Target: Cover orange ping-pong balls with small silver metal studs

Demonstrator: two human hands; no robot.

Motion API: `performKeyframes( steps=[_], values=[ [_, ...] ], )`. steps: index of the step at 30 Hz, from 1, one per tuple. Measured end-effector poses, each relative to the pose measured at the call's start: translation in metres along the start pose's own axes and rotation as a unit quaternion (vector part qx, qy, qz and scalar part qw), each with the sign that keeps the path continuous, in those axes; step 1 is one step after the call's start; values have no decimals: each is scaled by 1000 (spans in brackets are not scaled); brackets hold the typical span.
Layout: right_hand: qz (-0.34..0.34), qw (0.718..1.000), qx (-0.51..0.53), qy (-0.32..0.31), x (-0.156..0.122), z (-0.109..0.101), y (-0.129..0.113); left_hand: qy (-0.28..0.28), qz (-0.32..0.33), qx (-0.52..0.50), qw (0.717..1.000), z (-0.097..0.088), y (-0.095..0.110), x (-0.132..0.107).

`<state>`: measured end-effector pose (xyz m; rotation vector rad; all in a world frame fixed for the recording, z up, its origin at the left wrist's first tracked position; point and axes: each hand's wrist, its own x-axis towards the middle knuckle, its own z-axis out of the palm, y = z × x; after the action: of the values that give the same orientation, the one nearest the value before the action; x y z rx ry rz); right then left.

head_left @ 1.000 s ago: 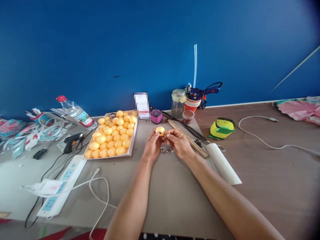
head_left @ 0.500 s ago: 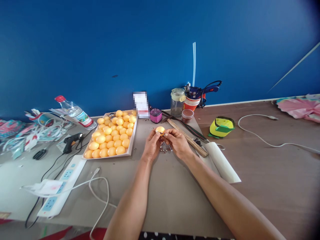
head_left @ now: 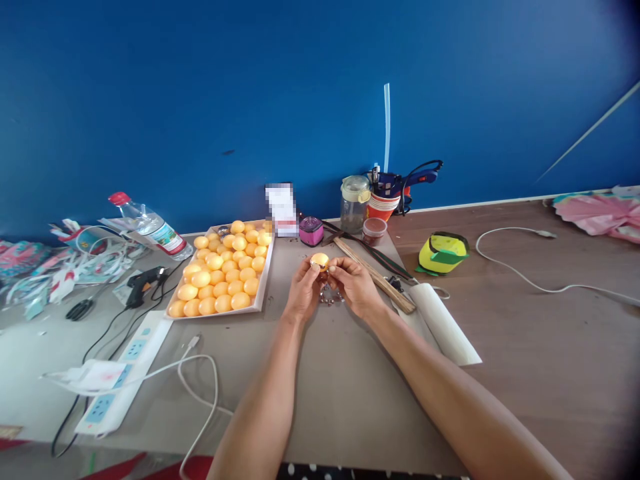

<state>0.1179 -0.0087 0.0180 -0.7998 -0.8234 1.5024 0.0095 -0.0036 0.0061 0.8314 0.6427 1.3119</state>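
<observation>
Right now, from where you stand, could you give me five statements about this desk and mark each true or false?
1. The person's left hand holds a glossy orange ball. True.
2. The shallow white tray of orange balls lies to the right of both hands. False: it lies to their left.
3. A blue-handled tool sits in the stacked orange-and-white cups. True.
4. The clear plastic bottle has a green cap. False: its cap is red.
5. The right hand rests on the tray. False: it is beside the left hand, close to the ball.
</observation>
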Motion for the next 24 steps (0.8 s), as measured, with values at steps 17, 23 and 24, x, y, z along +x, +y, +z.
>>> performKeyframes(
  steps=[17, 23, 24],
  values=[
    [-4, 1000, 11, 5, 0, 0, 3, 15, -8, -1, 1000, 0, -1, 0],
    [-1, 999, -27, 19, 0, 0, 1, 21, -13, 9, 1000, 1, -1, 0],
    [-2, 999, -33, 21, 0, 0, 0, 20, -11, 11, 1000, 1, -1, 0]
  ],
)
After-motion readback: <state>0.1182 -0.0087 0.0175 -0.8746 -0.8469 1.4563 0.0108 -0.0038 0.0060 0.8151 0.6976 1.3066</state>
